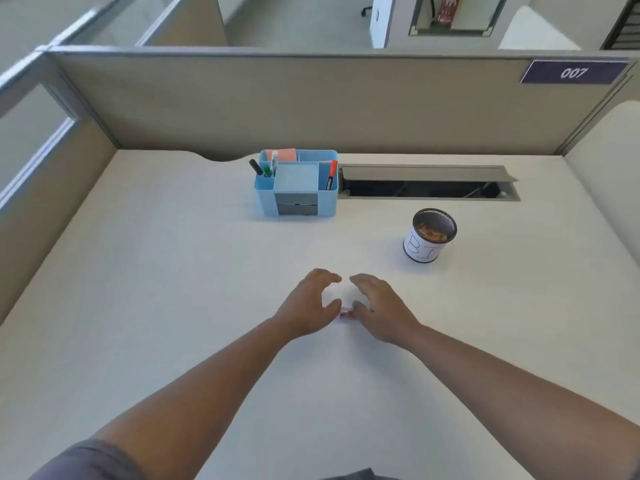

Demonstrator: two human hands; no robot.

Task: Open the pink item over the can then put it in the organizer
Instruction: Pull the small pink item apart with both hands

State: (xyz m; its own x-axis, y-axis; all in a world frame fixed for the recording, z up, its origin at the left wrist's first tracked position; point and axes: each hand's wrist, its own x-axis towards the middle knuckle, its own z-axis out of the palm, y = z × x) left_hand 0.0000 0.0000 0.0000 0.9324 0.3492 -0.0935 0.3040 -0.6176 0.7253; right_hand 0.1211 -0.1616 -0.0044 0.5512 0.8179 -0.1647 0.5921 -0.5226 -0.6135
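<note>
A small pink item (346, 313) lies on the white desk (173, 289), mostly hidden; only a short pink strip shows between my two thumbs. My left hand (306, 303) and my right hand (379, 306) arch over it with curved, spread fingers, the index fingertips nearly meeting above it. Each thumb rests at one end of the item. The can (429, 235), white with black marks and a dark rim, stands to the far right of my hands. The blue organizer (296, 183) sits at the back centre and holds markers and pink notes.
An open cable tray slot (427, 187) runs along the back of the desk, right of the organizer. Beige partition walls (311, 105) close in the back and left sides. A white surface (609, 168) borders the right.
</note>
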